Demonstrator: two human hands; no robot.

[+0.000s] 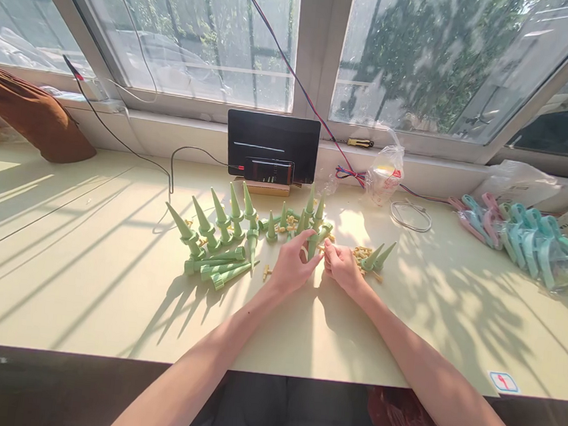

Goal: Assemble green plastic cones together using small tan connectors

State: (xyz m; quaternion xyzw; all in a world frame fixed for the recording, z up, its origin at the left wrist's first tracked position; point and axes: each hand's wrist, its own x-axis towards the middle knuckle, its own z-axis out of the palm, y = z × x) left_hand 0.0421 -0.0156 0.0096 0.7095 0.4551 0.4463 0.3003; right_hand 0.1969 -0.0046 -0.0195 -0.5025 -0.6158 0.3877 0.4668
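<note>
My left hand (292,262) is curled round a green plastic watering spike (311,248), with thumb and fingers on its sides. Close beside it, my right hand (343,265) is closed in a pinch at the spike's side. A small yellow piece seems to show at those fingertips, mostly hidden. To the left, several assembled spikes (220,220) stand tip up, and loose spikes (228,274) lie on their sides. A yellow T-shaped valve (267,272) lies near my left wrist. Right of my right hand are a pile of yellow valves (362,253) and two green spike tips (379,257).
A black tablet (273,135) and a phone (268,171) lean on a stand at the back. Behind my right hand are a bagged cup (384,177) and a coiled cable (411,216). Pastel clips (537,237) lie far right; a brown bag (32,112) lies far left.
</note>
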